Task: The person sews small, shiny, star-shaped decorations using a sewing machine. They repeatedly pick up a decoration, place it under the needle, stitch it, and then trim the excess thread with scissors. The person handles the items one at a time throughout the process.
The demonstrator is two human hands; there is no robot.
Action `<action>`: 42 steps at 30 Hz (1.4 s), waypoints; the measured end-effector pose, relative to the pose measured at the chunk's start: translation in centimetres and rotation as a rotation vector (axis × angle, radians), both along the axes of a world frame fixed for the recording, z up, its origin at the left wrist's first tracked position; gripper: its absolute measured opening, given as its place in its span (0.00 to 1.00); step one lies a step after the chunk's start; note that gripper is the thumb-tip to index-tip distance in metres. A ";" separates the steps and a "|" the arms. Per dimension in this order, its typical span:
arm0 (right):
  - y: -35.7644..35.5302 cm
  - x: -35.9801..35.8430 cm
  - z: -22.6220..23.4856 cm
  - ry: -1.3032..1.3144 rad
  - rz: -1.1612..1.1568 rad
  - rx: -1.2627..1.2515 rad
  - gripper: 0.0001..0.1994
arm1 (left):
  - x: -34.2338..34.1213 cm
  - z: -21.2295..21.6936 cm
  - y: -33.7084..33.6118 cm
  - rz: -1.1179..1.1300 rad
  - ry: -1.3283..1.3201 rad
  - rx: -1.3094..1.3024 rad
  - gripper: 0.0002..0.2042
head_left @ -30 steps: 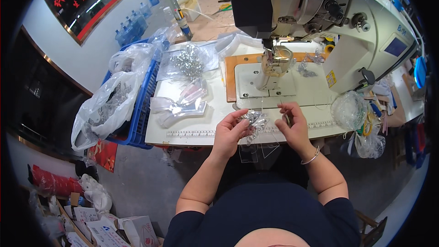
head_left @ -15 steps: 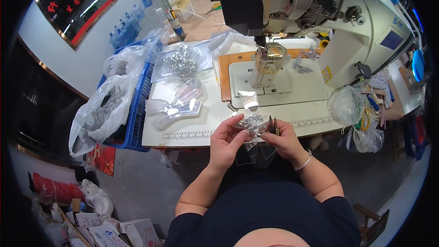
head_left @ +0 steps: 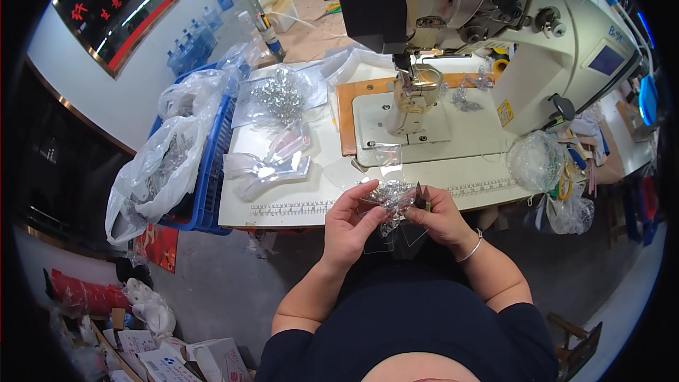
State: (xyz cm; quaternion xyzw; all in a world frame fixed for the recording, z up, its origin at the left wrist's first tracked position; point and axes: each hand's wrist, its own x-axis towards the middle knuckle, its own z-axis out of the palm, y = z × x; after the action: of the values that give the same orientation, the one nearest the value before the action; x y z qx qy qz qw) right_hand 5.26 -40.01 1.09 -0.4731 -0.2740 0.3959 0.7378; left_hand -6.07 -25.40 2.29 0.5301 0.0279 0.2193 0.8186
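Observation:
At the table's front edge, my left hand [head_left: 345,229] is closed on a clear plastic piece with shiny silver bits [head_left: 391,194], thumb and fingers pinching its left side. My right hand [head_left: 447,221] is closed round small dark thread snips [head_left: 422,198], blades pointing away from me, while its fingertips touch the piece's right side. A clear plastic flap [head_left: 389,160] extends from the piece toward the sewing machine [head_left: 410,110], and further clear sheets hang below my hands. My fingers cover part of the piece, so its full shape cannot be made out.
On the white table [head_left: 311,191], left of my hands, lie folded clear plastic pieces [head_left: 272,168] and a silver glittery heap [head_left: 279,97]. A blue crate [head_left: 212,163] with plastic bags [head_left: 170,163] stands at left. A clear round bundle [head_left: 535,163] sits at right.
The silver-filled piece has turned slightly between my hands, and more of its shiny surface shows. The snips have shifted only a little; both hands keep their hold.

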 end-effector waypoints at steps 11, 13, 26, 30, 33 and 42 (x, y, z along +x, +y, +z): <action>0.1 0.4 -1.1 -0.082 0.028 0.074 0.06 | -0.8 0.4 -0.4 0.035 0.007 0.146 0.22; 0.2 0.5 -1.3 -0.117 0.043 0.088 0.06 | -0.9 0.5 -0.5 0.037 0.004 0.160 0.22; 0.0 0.1 -1.2 0.032 0.035 0.111 0.06 | -0.4 0.1 -0.4 0.028 0.000 0.071 0.20; 0.1 -0.8 -0.8 0.272 0.009 0.093 0.05 | 0.0 0.0 -0.2 -0.023 0.057 -0.169 0.18; 0.1 -0.9 -0.6 0.397 0.049 0.120 0.04 | 0.3 0.1 -0.2 -0.016 0.107 -0.268 0.17; 0.4 -1.5 0.1 0.636 0.041 0.107 0.04 | 0.7 -0.4 0.1 -0.104 0.156 -0.521 0.17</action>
State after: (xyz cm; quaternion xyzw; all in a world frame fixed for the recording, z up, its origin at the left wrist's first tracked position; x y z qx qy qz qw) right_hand 3.75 -39.65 1.24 -0.2805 -0.0598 0.5237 0.8022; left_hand -5.36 -25.31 1.91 0.3176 0.1192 0.1206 0.9329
